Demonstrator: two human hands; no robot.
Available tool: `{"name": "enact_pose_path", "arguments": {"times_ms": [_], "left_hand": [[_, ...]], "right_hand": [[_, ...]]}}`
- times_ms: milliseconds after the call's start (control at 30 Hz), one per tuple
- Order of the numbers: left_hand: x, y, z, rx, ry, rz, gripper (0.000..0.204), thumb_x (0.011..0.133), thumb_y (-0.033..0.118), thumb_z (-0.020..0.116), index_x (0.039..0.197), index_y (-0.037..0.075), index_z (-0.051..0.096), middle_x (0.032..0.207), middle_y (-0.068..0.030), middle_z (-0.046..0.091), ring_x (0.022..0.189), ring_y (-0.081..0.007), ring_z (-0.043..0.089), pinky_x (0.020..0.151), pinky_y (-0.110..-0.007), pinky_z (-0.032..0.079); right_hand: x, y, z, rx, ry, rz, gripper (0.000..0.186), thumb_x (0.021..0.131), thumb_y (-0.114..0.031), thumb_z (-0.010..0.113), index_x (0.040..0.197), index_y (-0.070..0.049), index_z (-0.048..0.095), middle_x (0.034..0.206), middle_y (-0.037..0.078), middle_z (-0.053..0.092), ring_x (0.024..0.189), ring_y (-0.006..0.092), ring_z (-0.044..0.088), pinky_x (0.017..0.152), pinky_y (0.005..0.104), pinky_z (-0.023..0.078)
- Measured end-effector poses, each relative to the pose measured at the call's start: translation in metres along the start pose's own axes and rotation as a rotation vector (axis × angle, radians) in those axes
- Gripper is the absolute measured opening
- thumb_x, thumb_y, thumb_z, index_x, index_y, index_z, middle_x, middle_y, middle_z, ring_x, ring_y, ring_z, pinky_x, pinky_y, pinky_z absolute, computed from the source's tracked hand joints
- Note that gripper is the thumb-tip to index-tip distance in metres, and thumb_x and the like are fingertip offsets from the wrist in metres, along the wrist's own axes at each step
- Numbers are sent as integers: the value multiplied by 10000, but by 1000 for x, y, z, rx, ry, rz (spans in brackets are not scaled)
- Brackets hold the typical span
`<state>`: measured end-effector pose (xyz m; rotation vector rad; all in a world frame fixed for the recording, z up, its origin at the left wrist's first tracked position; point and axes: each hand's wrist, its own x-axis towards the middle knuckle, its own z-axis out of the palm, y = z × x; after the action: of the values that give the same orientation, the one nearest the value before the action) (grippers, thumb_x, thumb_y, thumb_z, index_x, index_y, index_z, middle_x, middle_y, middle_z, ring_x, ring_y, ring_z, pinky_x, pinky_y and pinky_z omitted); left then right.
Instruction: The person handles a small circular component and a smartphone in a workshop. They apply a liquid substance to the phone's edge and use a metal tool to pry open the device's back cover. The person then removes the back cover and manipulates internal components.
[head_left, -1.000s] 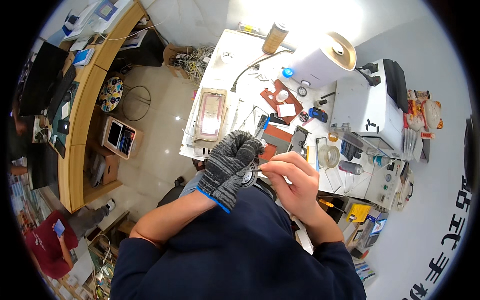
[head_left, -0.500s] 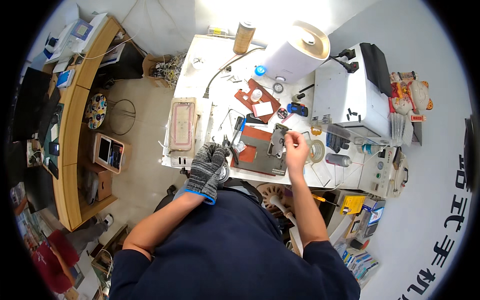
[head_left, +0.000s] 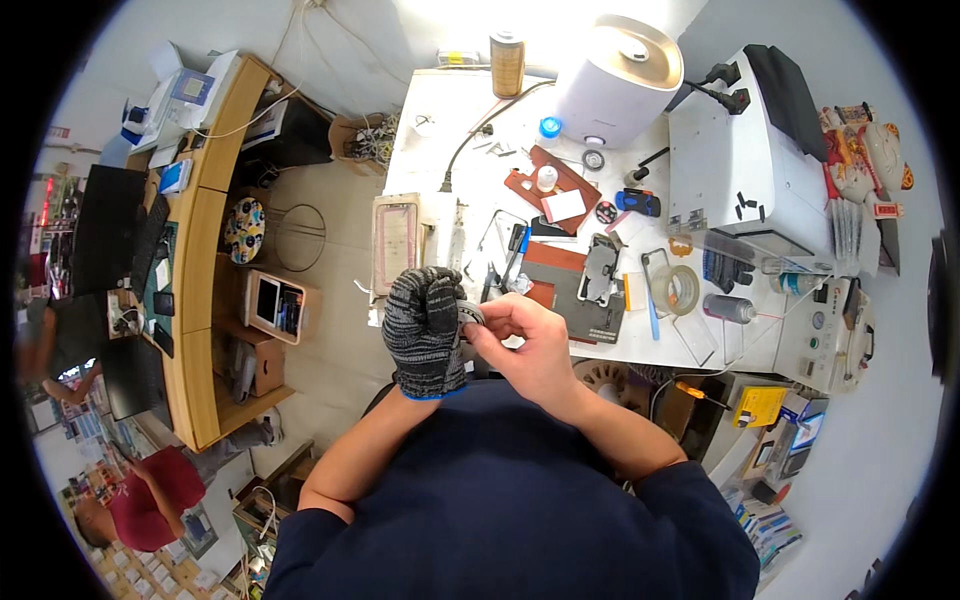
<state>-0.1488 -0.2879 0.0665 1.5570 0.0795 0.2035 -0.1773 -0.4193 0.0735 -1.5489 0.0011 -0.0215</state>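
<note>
Seemingly for steadiness, the gloved left hand (head_left: pixel 424 330) curls around a round grey disc (head_left: pixel 471 312) at mid-frame, while the bare right hand (head_left: pixel 530 350), partly closed, meets its edge; whether it pinches anything smaller I cannot tell.

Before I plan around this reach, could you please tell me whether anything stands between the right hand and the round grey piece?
Nothing visible does: the fingers of the right hand appear to touch the round grey piece, beside the gloved left hand.
</note>
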Motion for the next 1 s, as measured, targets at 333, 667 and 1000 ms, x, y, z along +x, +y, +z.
{"name": "enact_pose_path", "arguments": {"times_ms": [333,667,1000], "left_hand": [[-2,25,-19,190,-105,21,107,995,111,614,994,11,651,897,-68,669,793,-156,616,740,-303,512],[-10,17,-31,330,-100,51,71,953,87,642,929,26,667,836,-81,659,758,-220,624,712,-335,504],[-10,5,-49,699,-272,493,61,909,124,657,912,66,677,819,-101,652,751,-295,624,683,-411,490]], "right_hand": [[13,-15,-6,-241,72,-137,140,797,-22,761,880,-11,650,734,48,611,572,91,595,531,252,488],[16,-14,-6,-210,56,-95,143,814,-51,766,905,-7,666,714,42,616,566,68,591,532,236,483],[20,-17,-9,238,-48,332,142,942,-81,696,1009,42,673,796,24,702,659,34,640,572,193,502]]}}
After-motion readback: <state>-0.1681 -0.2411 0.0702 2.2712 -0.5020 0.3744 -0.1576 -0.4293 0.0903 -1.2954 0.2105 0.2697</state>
